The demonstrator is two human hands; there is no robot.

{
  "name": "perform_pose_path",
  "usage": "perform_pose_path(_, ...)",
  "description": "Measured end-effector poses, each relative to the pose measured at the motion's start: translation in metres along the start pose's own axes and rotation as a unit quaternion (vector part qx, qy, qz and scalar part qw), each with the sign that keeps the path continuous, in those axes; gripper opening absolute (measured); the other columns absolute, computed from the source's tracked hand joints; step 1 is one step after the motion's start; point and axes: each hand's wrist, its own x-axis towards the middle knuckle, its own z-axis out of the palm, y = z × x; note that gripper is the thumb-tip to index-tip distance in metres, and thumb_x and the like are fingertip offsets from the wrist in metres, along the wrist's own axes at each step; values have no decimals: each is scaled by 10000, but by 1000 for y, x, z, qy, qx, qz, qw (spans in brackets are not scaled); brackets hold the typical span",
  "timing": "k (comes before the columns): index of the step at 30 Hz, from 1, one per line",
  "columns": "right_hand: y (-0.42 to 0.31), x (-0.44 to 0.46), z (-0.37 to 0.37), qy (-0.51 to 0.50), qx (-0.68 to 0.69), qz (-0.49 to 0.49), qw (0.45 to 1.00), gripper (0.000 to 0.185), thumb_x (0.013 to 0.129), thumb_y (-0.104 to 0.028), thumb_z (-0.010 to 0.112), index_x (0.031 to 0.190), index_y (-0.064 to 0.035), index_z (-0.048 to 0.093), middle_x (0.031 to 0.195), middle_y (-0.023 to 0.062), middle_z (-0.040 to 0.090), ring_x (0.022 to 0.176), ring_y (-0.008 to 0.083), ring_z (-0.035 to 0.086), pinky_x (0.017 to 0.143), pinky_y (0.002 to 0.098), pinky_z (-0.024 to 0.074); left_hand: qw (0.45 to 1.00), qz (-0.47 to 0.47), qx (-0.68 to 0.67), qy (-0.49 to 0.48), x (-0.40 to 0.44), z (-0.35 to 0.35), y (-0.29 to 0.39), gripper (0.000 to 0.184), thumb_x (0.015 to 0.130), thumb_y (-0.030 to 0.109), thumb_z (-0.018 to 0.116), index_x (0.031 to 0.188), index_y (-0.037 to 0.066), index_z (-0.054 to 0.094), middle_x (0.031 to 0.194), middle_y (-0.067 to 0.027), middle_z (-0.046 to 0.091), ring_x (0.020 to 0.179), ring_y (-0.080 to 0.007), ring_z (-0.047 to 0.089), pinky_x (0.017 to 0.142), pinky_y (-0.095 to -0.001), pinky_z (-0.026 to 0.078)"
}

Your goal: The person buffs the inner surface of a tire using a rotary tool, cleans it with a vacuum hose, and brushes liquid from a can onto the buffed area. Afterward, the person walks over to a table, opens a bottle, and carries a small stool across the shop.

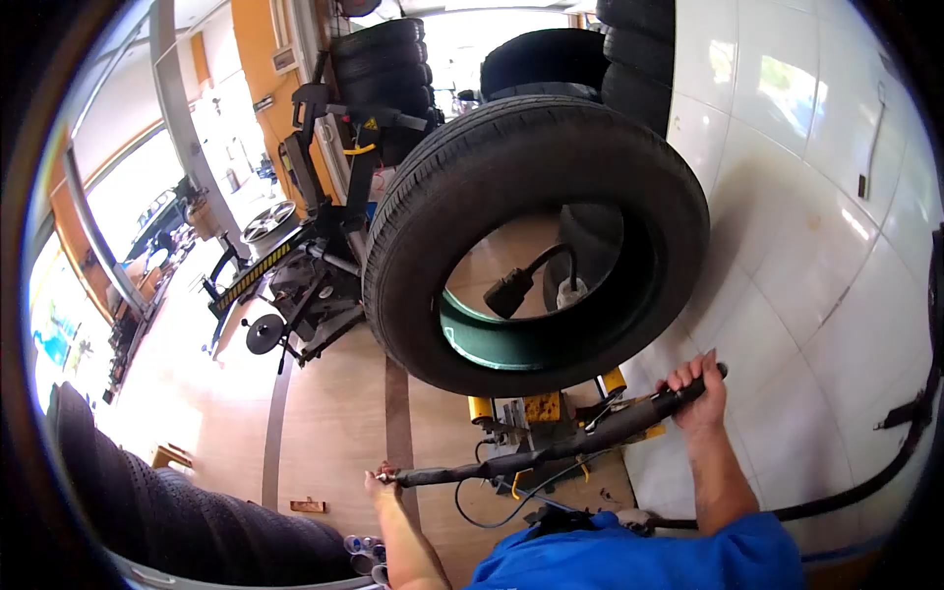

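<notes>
A long black tape-wrapped tool (531,456) lies slantwise across my front, below a large car tire (423,246). My right hand (700,391) is wrapped around its thicker end, close to a thin metal lever. At the narrow, metal-tipped end, my left hand (382,480) has its fingers closed. The tire stands upright on a stand with yellow rollers (480,409). Through its opening I see a black lamp head (508,293) on a bent neck, and the lower inner wall is lit greenish.
A tire-changing machine (324,265) stands left of the tire. Stacked tires (383,79) rise behind, and more tires (187,501) lie at lower left. A white tiled wall (787,246) closes the right side, with a black hose (865,487) along it. A thin cable loops under the tool.
</notes>
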Motion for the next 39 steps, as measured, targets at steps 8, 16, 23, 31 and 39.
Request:
perform_pose_path(8,78,19,-93,153,166,63,972,379,923,-448,557,731,-148,428,665,6,415,634,204,474,760,495,461,967,215,-109,-77,-23,35,21,372,1035,312,315,936,7,504,845,-89,550,844,-227,537,803,-399,502)
perform_pose_path(16,163,-23,-179,187,174,197,947,274,951,-298,495,767,-111,418,700,55,421,647,230,445,784,483,461,911,152,142,-355,-206,178,27,291,955,284,554,1136,57,579,960,-73,624,898,-167,577,835,-286,468)
perform_pose_path(23,273,-55,-236,308,205,375,850,348,971,-375,491,811,-67,515,774,123,555,749,285,579,809,515,489,819,189,258,-476,-330,249,-4,242,948,255,571,1055,42,528,751,3,438,615,-86,390,546,-229,347)
perform_pose_path(31,234,-60,-306,31,-634,334,697,627,859,-545,587,1083,40,545,836,198,595,721,385,603,726,479,505,800,148,238,-530,-402,269,-110,184,970,223,528,979,39,523,610,17,370,472,-58,341,445,-225,269)
perform_pose_path(39,132,16,-337,146,-817,71,554,665,869,-401,656,1367,-38,405,1417,252,295,1318,388,297,1056,476,338,700,262,593,-301,-352,214,-173,311,1006,239,419,1069,-50,516,739,-81,533,652,-142,484,590,-274,399)
